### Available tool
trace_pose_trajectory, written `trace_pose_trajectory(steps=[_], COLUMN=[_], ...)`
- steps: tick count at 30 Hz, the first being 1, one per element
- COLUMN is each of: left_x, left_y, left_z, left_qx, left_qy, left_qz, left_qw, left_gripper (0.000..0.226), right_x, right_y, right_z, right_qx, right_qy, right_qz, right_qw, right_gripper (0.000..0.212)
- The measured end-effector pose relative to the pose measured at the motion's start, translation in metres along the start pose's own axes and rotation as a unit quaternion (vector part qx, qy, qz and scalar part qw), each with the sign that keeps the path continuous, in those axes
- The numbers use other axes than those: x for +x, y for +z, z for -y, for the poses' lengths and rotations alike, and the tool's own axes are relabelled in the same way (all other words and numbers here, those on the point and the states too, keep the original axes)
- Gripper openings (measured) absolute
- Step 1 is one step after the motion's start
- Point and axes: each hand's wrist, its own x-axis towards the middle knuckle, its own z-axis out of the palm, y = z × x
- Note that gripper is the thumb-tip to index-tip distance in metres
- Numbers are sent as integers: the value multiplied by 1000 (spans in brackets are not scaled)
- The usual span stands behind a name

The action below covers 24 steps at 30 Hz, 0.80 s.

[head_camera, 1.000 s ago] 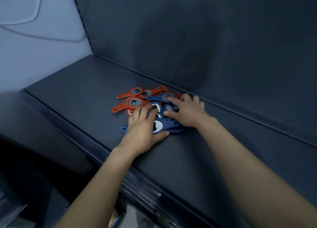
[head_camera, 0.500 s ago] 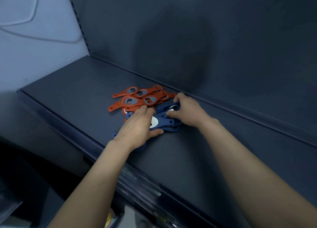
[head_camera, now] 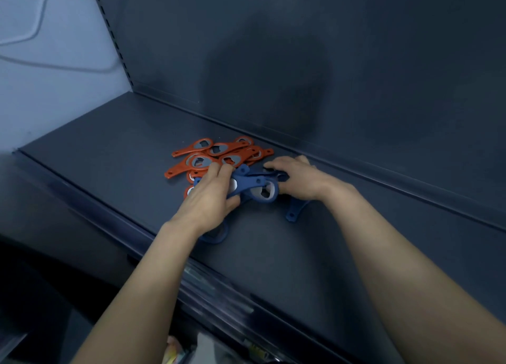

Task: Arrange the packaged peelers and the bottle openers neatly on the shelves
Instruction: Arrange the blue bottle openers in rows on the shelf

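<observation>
Evidently unfinished: left hand (head_camera: 209,202) and right hand (head_camera: 299,178) each grasp the overlapping blue bottle openers (head_camera: 253,185) mid-way along the shelf (head_camera: 109,155). Orange bottle openers (head_camera: 208,155) lie jumbled just beyond, far-left. Neat rows are judged still to be made; no peelers visible.

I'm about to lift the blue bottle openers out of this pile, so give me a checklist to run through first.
1. Left grip pinches the blue openers: ok.
2. Right grip holds their far end: ok.
3. All blue ones gathered: not ok, a stray blue opener lies by the right wrist.
4. Nothing trapped: not ok, a second blue opener sits under the left wrist.
5. Blue separate from the orange openers: not ok, they overlap.
</observation>
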Motion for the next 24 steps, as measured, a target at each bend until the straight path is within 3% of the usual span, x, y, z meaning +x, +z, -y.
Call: trace_pose_trajectory(steps=[3,7,11,15,21,24], left_x=[2,8,14,18,21,22], left_y=[-1,-4,-8,-9,-13,-16], left_z=[0,-1,-3,-4,-4,-1], left_qx=[1,11,-14,-19,-34,-44], left_qy=[-15,-53,-87,-93,-86,-78], left_qz=[-24,-57,-86,-88,-82,-79], left_qw=[1000,997,992,992,992,993], left_gripper=[32,39,31,31,29,30], right_x=[0,1,-3,-4,-2,-2], right_y=[-1,3,7,5,10,14], right_z=[-1,1,8,10,24,27], right_qx=[-2,-29,-52,-18,-99,-93], right_qy=[-4,-5,25,30,58,57], right_qz=[0,-60,-89,-89,-133,-124], right_qw=[1000,998,994,995,984,986], right_gripper=[61,49,42,43,23,26])
